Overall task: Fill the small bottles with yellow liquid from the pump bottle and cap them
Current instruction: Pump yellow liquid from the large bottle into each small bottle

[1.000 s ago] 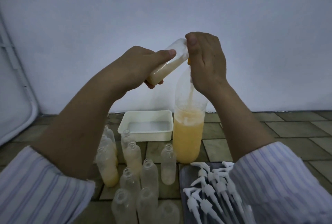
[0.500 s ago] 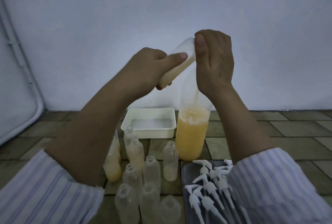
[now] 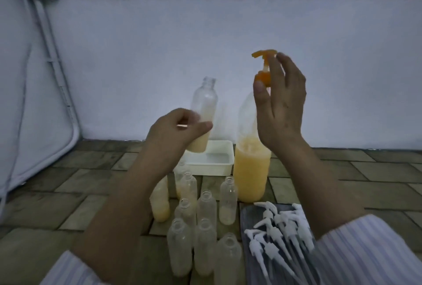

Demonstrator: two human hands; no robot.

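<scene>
My left hand grips a small clear bottle, upright and uncapped, its lower part filled with yellow liquid. It is held to the left of the tall pump bottle, which stands on the floor about half full of yellow liquid. My right hand hovers beside the orange pump head with fingers loosely extended, the thumb near the orange collar; it holds nothing. Several small bottles stand in a cluster on the tiled floor, some empty, some partly filled. White pump caps lie in a heap at lower right.
A white rectangular tub sits behind the small bottles, against the pale wall. The caps lie on a dark tray. A white folded frame leans at the left. Brown floor tiles spread to both sides.
My left hand lowered the small bottle away from the spout and turned it upright. My right hand came off the pump head and opened beside it.
</scene>
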